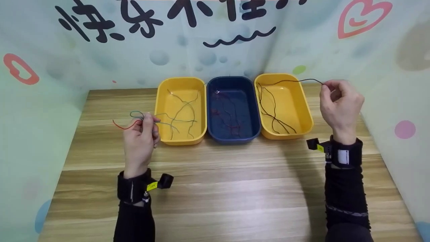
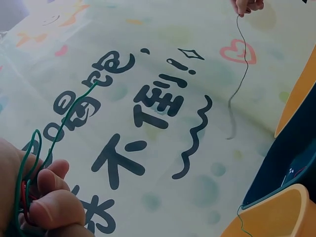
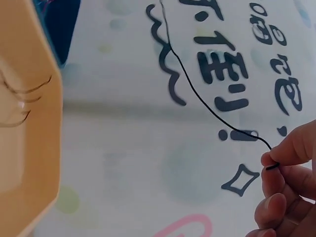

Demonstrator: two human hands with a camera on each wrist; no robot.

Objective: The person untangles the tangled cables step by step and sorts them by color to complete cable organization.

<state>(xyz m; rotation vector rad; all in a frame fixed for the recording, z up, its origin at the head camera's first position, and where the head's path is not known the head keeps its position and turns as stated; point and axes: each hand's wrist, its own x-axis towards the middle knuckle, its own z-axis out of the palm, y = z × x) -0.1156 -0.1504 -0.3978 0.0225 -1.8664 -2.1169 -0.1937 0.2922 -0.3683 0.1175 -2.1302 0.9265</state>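
Note:
My right hand (image 1: 341, 102) pinches one end of a thin black wire (image 1: 295, 80) between thumb and forefinger, above and beyond the right yellow bin (image 1: 306, 117). The wire's other end trails left over that bin, where several black wires (image 1: 275, 117) lie. At the left yellow bin's (image 1: 181, 142) near-left side, my left hand (image 1: 139, 141) holds green wire (image 2: 64, 116) and red wire (image 1: 124, 127) together in its fingers; how many strands is hidden. Green wires (image 1: 183, 120) lie crossed in the left bin. Red wires (image 1: 235, 126) lie in the dark blue bin (image 1: 234, 140).
The three bins stand side by side at the back of a wooden table (image 1: 231, 188). Behind them hangs a printed cloth (image 1: 208, 57) with large black characters, and its sides flank the table. Each wrist wears a black strap (image 1: 349, 154) with a small camera.

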